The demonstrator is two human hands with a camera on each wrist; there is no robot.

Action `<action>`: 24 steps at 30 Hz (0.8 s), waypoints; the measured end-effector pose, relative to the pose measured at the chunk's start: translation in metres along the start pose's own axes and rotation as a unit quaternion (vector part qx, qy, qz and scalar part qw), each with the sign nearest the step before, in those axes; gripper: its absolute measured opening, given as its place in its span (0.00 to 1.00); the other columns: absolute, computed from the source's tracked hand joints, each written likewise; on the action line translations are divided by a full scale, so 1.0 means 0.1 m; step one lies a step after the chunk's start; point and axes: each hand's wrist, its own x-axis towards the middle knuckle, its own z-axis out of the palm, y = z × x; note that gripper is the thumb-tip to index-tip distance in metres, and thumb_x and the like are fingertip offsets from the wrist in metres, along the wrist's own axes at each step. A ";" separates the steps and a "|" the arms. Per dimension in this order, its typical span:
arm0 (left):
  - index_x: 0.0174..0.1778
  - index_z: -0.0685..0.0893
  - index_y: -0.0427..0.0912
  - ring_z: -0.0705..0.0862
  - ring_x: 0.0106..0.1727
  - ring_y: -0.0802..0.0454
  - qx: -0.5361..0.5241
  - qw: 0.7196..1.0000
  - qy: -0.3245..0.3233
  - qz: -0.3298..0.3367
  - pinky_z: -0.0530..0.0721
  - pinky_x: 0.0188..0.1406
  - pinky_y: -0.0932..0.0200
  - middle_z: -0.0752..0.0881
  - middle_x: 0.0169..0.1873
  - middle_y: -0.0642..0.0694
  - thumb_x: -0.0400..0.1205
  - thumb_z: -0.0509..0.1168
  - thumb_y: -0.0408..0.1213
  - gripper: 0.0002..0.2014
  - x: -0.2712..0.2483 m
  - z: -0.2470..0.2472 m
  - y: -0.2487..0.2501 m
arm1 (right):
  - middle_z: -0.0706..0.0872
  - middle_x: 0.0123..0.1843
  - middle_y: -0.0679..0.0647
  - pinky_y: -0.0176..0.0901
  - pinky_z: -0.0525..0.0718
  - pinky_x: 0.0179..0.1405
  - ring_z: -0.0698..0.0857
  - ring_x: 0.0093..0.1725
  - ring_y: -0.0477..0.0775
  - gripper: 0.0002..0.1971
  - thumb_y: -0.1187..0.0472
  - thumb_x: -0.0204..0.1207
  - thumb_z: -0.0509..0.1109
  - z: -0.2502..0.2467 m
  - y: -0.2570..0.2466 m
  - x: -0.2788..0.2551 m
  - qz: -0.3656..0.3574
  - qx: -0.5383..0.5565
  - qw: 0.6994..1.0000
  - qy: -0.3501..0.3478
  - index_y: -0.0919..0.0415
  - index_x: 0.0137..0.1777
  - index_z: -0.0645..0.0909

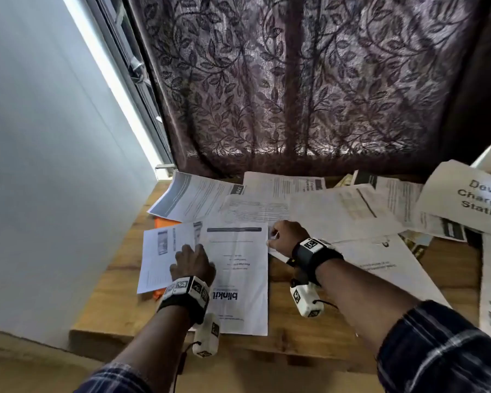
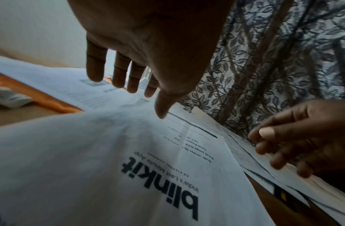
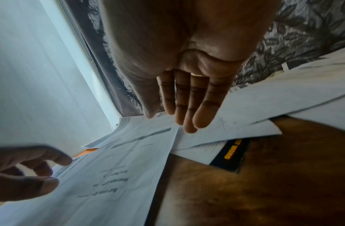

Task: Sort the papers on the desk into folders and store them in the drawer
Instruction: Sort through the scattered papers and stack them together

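Left hand (image 1: pixel 194 262) flat on the blinkit sheet (image 1: pixel 238 279), fingers straight and spread, pressing where that sheet overlaps a smaller page (image 1: pixel 165 251) on its left; nothing gripped. Right hand (image 1: pixel 288 236) at the sheet's far right corner, fingers straight and together in the right wrist view, tips touching the paper there; whether anything is pinched, cannot tell. Blinkit sheet lying flat near the front of the desk (image 1: pixel 323 336), print upside down to the wearer. Orange folder (image 1: pixel 165 222) under the smaller page, only edges showing. More papers (image 1: pixel 338 211) overlapping across the back and right of the desk. A "Device Charging Station" sheet (image 1: pixel 471 199) at far right. Leaf-patterned curtain (image 1: pixel 295 80) behind.
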 end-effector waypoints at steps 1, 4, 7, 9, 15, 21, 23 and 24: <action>0.71 0.74 0.46 0.72 0.71 0.37 -0.016 0.999 -0.024 -0.032 0.76 0.64 0.39 0.74 0.68 0.40 0.80 0.66 0.57 0.28 0.01 0.01 -0.01 | 0.89 0.55 0.60 0.46 0.81 0.50 0.86 0.57 0.64 0.13 0.53 0.74 0.76 0.02 0.01 0.02 0.006 0.002 1.000 -0.005 0.61 0.53 0.85; 0.70 0.74 0.43 0.73 0.71 0.36 -0.042 0.994 -0.055 -0.090 0.77 0.65 0.38 0.74 0.68 0.39 0.75 0.66 0.68 0.36 0.09 0.10 -0.05 | 0.89 0.54 0.61 0.45 0.79 0.47 0.86 0.58 0.65 0.09 0.55 0.75 0.75 0.11 0.05 0.10 0.036 0.008 0.999 -0.012 0.60 0.46 0.82; 0.70 0.73 0.42 0.74 0.70 0.35 -0.038 0.992 -0.075 -0.090 0.77 0.64 0.37 0.73 0.68 0.38 0.73 0.67 0.70 0.40 0.07 0.14 -0.08 | 0.87 0.47 0.59 0.44 0.78 0.44 0.87 0.57 0.65 0.19 0.57 0.74 0.74 0.23 0.06 0.10 0.065 0.024 0.998 -0.008 0.53 0.30 0.67; 0.69 0.73 0.42 0.75 0.69 0.35 -0.037 0.993 -0.078 -0.086 0.79 0.64 0.37 0.72 0.66 0.39 0.71 0.69 0.69 0.40 0.09 0.19 -0.10 | 0.85 0.44 0.58 0.47 0.84 0.47 0.89 0.55 0.66 0.20 0.58 0.72 0.74 0.32 0.05 0.13 0.091 0.057 0.994 -0.013 0.53 0.29 0.64; 0.66 0.69 0.41 0.77 0.66 0.35 -0.078 0.991 -0.078 -0.074 0.81 0.61 0.40 0.75 0.63 0.37 0.65 0.76 0.67 0.44 0.19 0.26 -0.18 | 0.91 0.59 0.58 0.37 0.75 0.45 0.88 0.59 0.60 0.14 0.57 0.72 0.78 0.48 -0.05 0.23 0.114 0.132 0.984 -0.042 0.60 0.56 0.88; 0.62 0.73 0.44 0.78 0.63 0.36 -0.123 0.990 -0.073 -0.019 0.83 0.60 0.40 0.78 0.60 0.39 0.66 0.79 0.59 0.36 0.30 0.22 -0.29 | 0.91 0.56 0.59 0.39 0.81 0.49 0.88 0.57 0.61 0.14 0.63 0.69 0.74 0.58 -0.06 0.25 0.140 0.167 0.976 -0.005 0.61 0.55 0.87; 0.60 0.73 0.46 0.80 0.61 0.37 -0.160 0.985 -0.057 -0.004 0.83 0.58 0.42 0.82 0.58 0.41 0.70 0.78 0.56 0.30 0.34 0.21 -0.32 | 0.91 0.53 0.56 0.40 0.80 0.49 0.88 0.55 0.58 0.12 0.65 0.70 0.74 0.56 -0.02 0.23 0.149 0.200 0.968 0.016 0.61 0.55 0.88; 0.59 0.72 0.48 0.82 0.59 0.37 -0.188 0.981 -0.054 0.003 0.83 0.57 0.43 0.85 0.56 0.43 0.71 0.77 0.54 0.28 0.37 0.20 -0.33 | 0.90 0.52 0.55 0.41 0.80 0.50 0.87 0.54 0.57 0.12 0.66 0.71 0.75 0.54 0.03 0.23 0.156 0.224 0.961 0.032 0.61 0.54 0.89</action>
